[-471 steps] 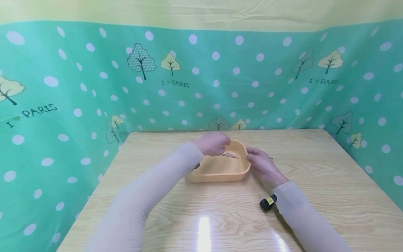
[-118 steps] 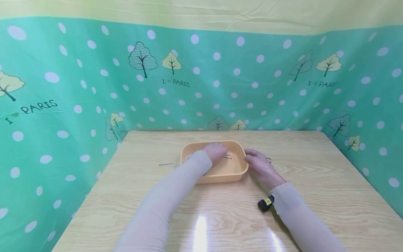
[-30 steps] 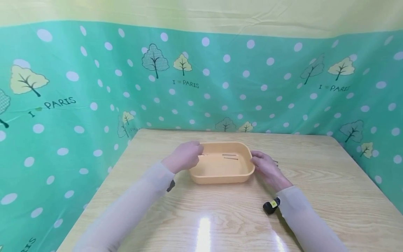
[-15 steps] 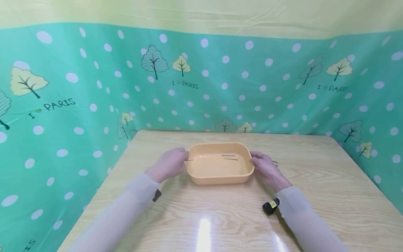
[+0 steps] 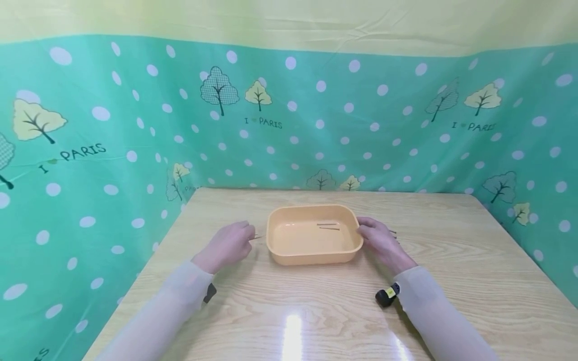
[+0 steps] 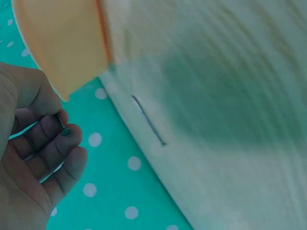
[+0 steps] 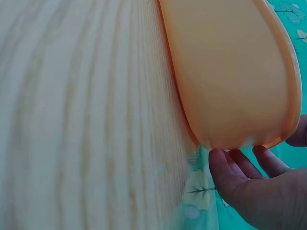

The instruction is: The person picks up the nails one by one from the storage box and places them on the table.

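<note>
My left hand [image 5: 228,244] pinches a thin nail [image 5: 256,237] between thumb and fingertips, just left of the peach plastic tray [image 5: 314,259]. In the left wrist view, the held nail's head [image 6: 65,131] shows at the fingertips. Another nail [image 6: 148,120] lies on the table near that hand. Two nails [image 5: 329,229] lie on the tray's floor towards its right end. My right hand [image 5: 381,240] holds the right end of the tray, its fingertips [image 7: 218,158] against the outer wall and the thumb by the rim.
Nail-like pieces [image 5: 394,232] stick out from behind my right hand, partly hidden. The light wood table [image 5: 334,311] carries the tray near its middle. A green dotted curtain [image 5: 316,120] hangs along the back and sides.
My left hand has lifted a nail out of the tray and moved left, past the tray's left end. Two nails stay inside. My right hand keeps its place on the tray.
</note>
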Demonstrator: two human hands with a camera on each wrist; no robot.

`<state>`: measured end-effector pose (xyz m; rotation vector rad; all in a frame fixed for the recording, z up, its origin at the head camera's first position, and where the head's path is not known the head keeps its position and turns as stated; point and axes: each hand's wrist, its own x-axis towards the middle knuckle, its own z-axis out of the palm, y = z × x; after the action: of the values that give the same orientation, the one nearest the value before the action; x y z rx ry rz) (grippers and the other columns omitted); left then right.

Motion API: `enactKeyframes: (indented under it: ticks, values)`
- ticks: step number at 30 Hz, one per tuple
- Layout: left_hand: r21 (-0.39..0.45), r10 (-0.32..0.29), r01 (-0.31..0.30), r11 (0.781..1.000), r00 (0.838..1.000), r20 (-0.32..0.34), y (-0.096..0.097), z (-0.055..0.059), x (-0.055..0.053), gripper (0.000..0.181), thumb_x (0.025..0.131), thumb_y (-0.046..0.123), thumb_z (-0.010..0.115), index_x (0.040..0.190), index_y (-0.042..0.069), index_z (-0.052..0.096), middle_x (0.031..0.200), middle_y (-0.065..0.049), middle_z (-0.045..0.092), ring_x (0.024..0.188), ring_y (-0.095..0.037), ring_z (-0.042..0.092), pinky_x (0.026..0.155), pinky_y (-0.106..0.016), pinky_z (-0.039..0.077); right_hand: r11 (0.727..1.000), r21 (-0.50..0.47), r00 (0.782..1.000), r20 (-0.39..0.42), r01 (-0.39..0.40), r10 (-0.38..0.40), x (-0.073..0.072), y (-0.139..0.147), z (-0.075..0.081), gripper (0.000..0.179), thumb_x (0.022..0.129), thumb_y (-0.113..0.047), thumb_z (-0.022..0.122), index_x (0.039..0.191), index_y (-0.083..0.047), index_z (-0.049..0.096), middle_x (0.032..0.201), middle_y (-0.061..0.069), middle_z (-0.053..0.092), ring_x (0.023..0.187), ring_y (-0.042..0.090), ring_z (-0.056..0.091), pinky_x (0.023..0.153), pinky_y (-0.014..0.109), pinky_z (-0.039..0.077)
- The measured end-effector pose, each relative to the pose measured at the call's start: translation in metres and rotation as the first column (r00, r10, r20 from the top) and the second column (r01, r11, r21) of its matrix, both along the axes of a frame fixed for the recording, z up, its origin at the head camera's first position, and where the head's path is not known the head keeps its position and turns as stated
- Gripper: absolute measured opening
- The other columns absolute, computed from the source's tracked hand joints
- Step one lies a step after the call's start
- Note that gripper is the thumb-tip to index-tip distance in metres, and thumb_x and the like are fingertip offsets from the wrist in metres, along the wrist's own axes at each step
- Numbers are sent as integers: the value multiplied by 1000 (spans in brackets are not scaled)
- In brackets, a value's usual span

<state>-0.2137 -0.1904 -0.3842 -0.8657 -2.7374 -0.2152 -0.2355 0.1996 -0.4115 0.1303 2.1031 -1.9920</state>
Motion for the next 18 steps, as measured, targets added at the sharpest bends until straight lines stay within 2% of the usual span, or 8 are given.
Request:
enactKeyframes:
  ticks: [9, 18]
  values:
    - [-49, 71, -66, 997, 992, 102, -10, -13, -2, 13, 73, -2, 63, 80, 8, 64, 72, 2, 53, 65, -13, 51, 58, -28, 48, 1000, 13, 1000, -5, -3, 3, 0, -1, -1, 55, 93, -7, 43, 145, 2, 31, 147, 21, 35, 129, 34, 44, 106, 43, 39]
    - [-79, 124, -112, 991, 978, 169, -18, -27, -11, 12, 86, 3, 61, 77, 11, 65, 71, 3, 55, 64, -12, 50, 61, -28, 48, 1000, 16, 1000, 4, 3, -3, 0, -1, -1, 55, 93, -7, 43, 146, 2, 31, 147, 21, 34, 130, 34, 42, 107, 43, 38]
